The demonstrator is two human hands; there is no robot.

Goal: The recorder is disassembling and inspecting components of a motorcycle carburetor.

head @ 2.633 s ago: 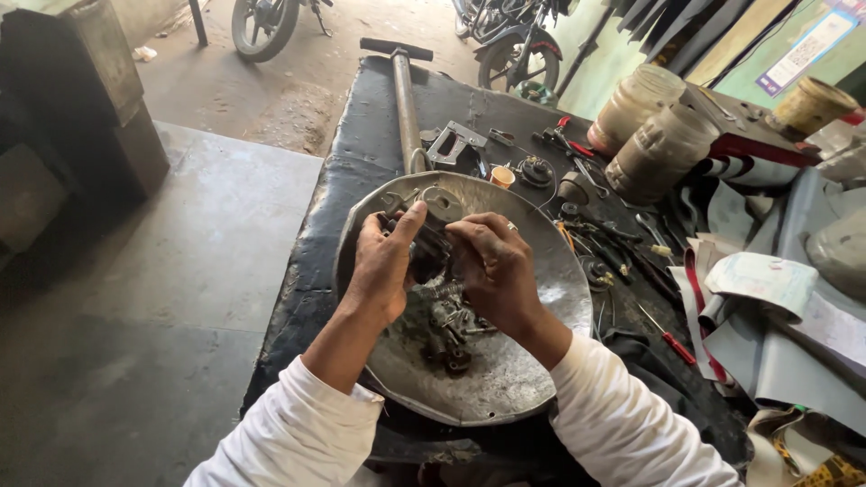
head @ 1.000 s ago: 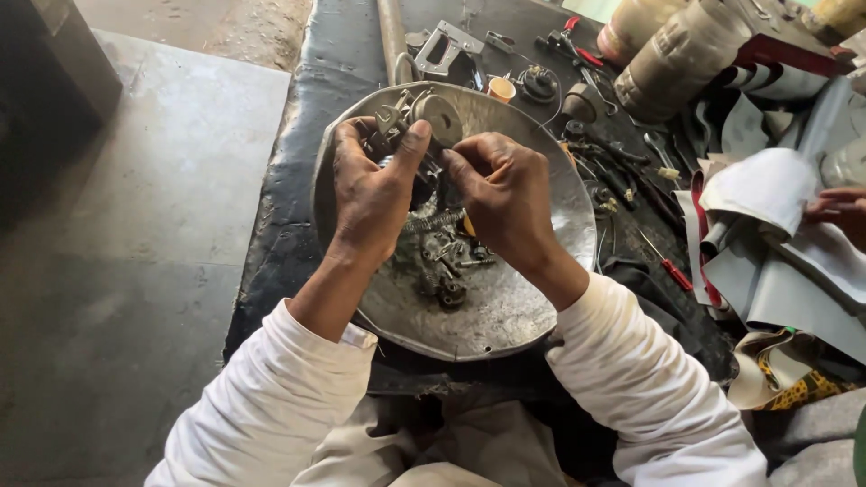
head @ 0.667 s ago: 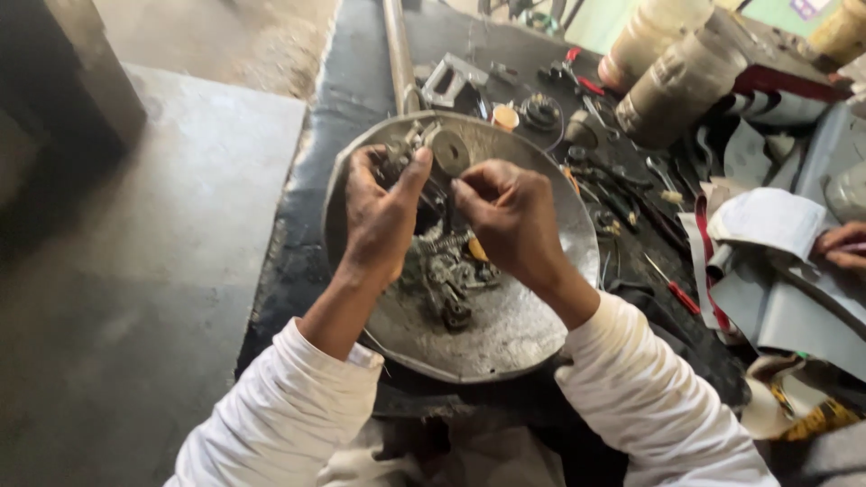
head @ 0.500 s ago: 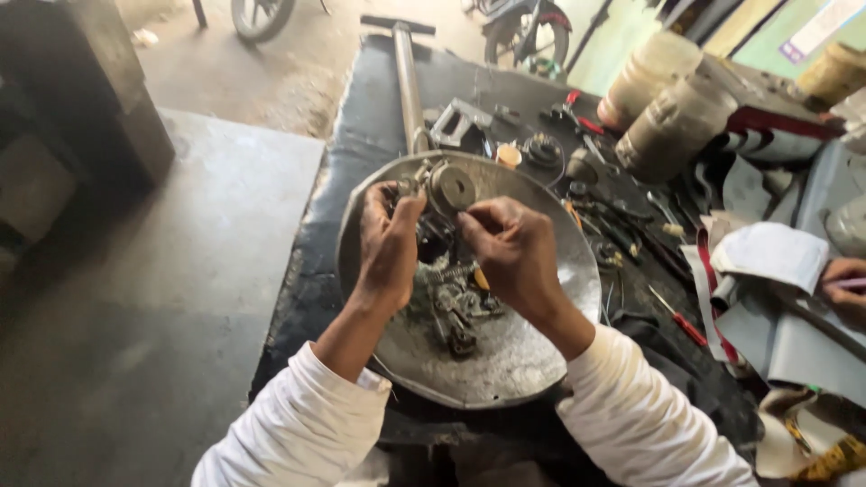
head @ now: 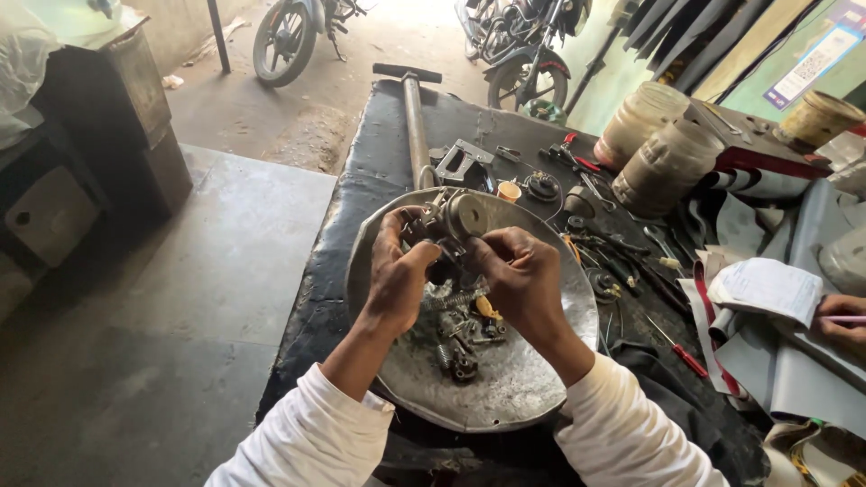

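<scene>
Your left hand [head: 400, 275] and right hand [head: 521, 278] both gripped a small grey metal mechanical assembly with a round disc face [head: 451, 221], held just above the far side of a wide, shallow, dented metal pan [head: 505, 397]. Left fingers were curled shut around its left side; right fingertips [head: 492, 245] pinched closed at its lower right, though what exactly they pinched was too small to tell. Loose springs and small greasy metal parts [head: 460, 329] lay in the pan under your hands. The pan sat on a black-covered workbench [head: 361, 180], with a long metal pump with a T-handle [head: 413, 113] beyond it, two cloudy plastic jars [head: 654, 144] to the right, and red-handled screwdrivers [head: 681, 352] nearby. Another person's hand [head: 843, 320] rested at the right edge.
</scene>
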